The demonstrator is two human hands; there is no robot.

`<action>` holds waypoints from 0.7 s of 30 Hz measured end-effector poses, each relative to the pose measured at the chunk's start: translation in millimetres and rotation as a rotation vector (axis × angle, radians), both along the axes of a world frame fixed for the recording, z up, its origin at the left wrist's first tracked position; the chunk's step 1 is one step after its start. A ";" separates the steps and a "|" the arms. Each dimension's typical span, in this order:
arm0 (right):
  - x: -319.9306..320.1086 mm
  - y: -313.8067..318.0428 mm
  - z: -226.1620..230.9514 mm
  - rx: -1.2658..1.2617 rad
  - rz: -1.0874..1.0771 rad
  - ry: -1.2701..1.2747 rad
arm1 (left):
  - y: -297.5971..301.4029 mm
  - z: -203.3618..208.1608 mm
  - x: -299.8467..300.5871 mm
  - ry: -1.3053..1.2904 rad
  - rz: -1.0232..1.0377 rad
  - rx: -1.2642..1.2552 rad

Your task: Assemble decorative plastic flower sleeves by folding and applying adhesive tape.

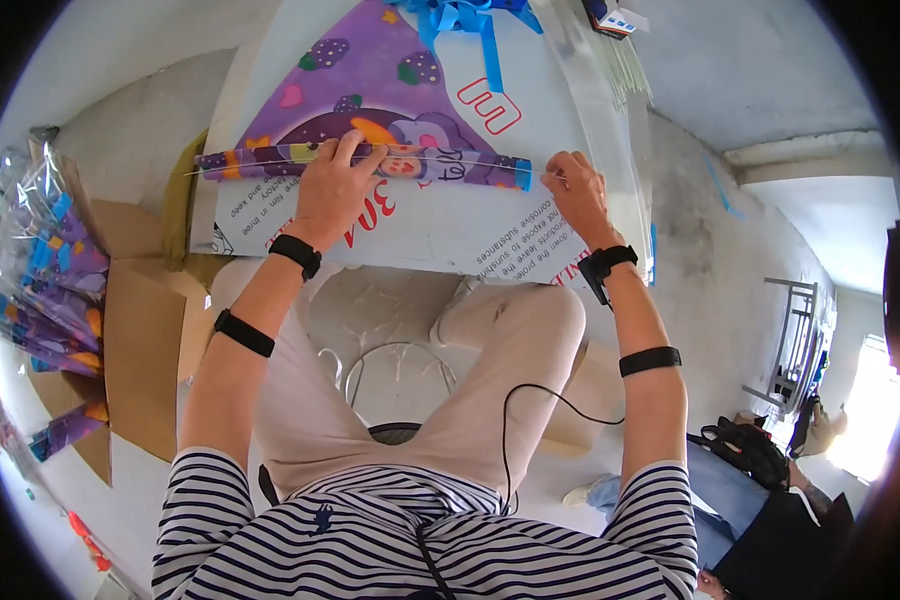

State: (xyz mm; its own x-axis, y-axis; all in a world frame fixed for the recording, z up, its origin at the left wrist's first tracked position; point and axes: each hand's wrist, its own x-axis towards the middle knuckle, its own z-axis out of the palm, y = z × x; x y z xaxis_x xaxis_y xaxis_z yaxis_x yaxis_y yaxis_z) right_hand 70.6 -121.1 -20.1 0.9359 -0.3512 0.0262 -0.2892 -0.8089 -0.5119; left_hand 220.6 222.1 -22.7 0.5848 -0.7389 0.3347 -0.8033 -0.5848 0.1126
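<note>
A purple kite (pixel 365 75) with a cartoon print lies on the white printed board in front of me, its near edge gathered into a long narrow roll (pixel 420 164). My left hand (pixel 335 187) is closed on this roll left of its middle, fingers bent over it. Along the roll runs a thin pale rod, or perhaps a string, which reaches past the blue right end. Just off that end my right hand (pixel 581 197) pinches the thin piece between thumb and fingers. Blue ribbons (pixel 460 18) lie at the kite's far side.
The white board (pixel 390 235) ends just above my knees. Left of it stand an open cardboard box (pixel 150 330) and clear-wrapped purple kites (pixel 55 270). A small box (pixel 615 18) lies at the far right corner. Another person's blue-clad leg (pixel 710 485) shows at lower right.
</note>
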 end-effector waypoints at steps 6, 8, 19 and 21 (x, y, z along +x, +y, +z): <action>-8.9 1.2 -12.6 -0.281 0.039 -0.042 | -0.3 -0.1 0.5 0.009 -0.002 0.016; -4.7 15.1 -4.7 -0.439 -0.011 -0.075 | 0.6 -1.7 1.1 0.004 -0.011 0.009; 49.6 182.1 -25.7 -0.308 0.248 -0.047 | 20.9 -3.9 6.3 0.018 -0.016 0.019; 48.3 181.1 -29.7 -0.297 0.251 -0.109 | 42.5 -0.9 10.8 0.080 -0.077 0.099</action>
State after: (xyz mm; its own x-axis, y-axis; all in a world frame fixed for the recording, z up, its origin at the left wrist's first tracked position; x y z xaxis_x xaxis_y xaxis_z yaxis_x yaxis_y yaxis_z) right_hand 118.8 59.9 -49.8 0.9779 -0.0744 0.1956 -0.0209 -0.9648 -0.2623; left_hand 231.3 264.6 -23.6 0.5467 -0.8098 0.2129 -0.8372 -0.5329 0.1228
